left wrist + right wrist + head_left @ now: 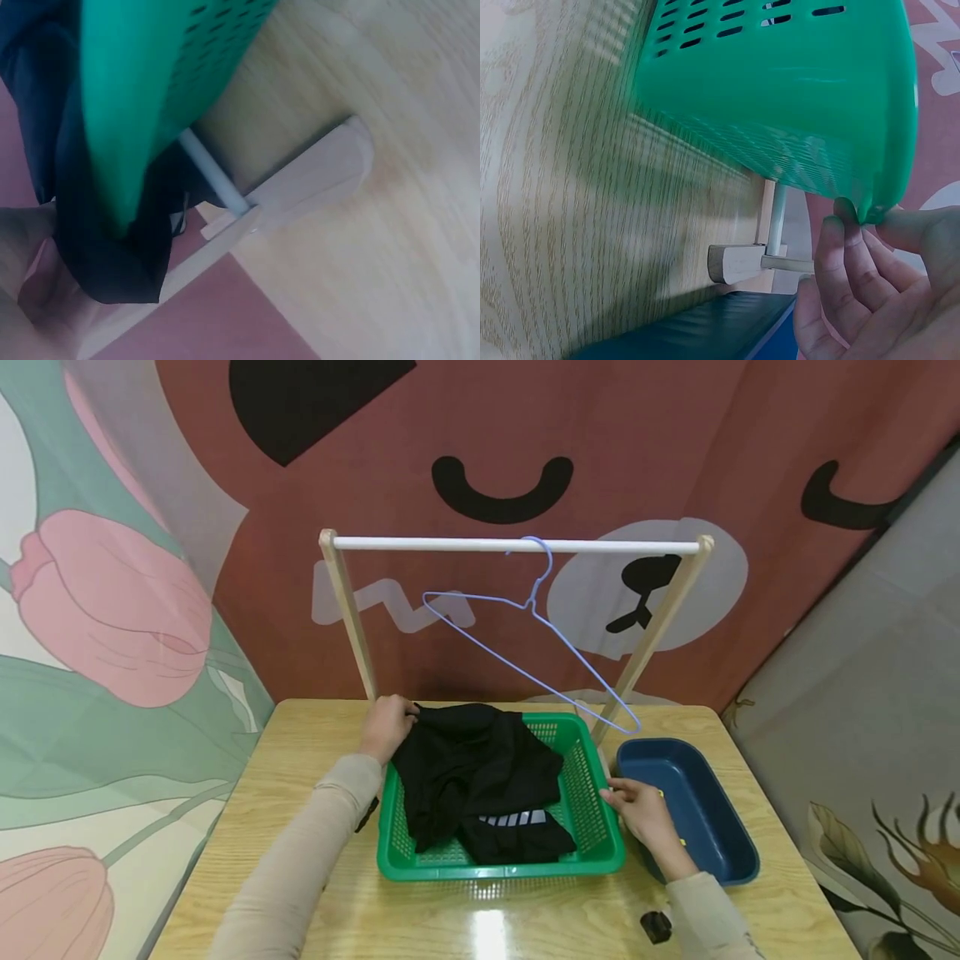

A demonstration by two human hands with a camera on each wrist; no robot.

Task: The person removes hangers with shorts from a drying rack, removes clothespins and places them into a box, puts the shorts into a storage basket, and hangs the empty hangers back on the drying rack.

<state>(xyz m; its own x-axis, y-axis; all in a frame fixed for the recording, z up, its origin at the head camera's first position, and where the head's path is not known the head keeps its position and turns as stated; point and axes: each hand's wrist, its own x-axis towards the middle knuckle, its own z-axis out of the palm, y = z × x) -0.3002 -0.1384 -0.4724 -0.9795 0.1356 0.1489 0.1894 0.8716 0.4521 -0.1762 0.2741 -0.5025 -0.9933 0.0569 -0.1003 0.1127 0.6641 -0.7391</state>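
Note:
A green plastic basket (502, 872) with perforated walls stands before me, close over the wooden table. Black clothing (480, 760) lies crumpled inside it, with a row of pale stripes showing near the front; part of the cloth drapes over the far left corner. There my left hand (386, 728) grips the cloth-covered rim, its fingers partly hidden by the fabric (112, 270) in the left wrist view. On the opposite side my right hand (642, 817) pinches the basket's right rim between thumb and fingers (832, 255).
Behind the basket rises a wooden rack with a white rod (450, 544), from which a blue hanger (534, 602) hangs slantwise. A dark blue tub (708, 810) stands on the table (300, 777) by my right wrist. A small black object (656, 927) lies near the front.

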